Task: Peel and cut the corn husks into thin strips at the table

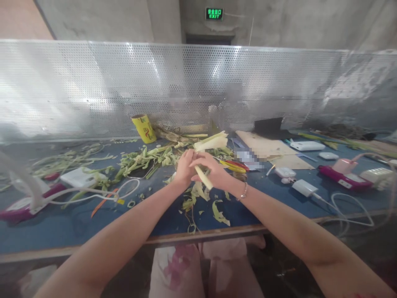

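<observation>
Left to right on the blue bench: 1 magenta-and-white power strip at far left, cables by it. 1 white box next, with plant bits partly over it. Loose green strips behind, too tangled to count. 1 orange strip in front. 1 yellow roll, tilted, near the perforated screen. 1 heap of green stems, overlapping, no clean count.

Middle: 2 hands, touching each other. Left hand: fingers curled inward, grip half hidden, cannot tell what it has hold of. Right hand: grip closed round 1 pale stalk, its near end poking out below the fingers, slanted. 1 broader pale piece just above both hands; cannot tell if it joins the stalk. Peelings scattered below. 1 bracelet on right wrist.

Right: 1 yellow handle just beside the right hand, 1 tan board behind, 1 white charger with cable, 1 magenta power strip with 1 pink plug.
</observation>
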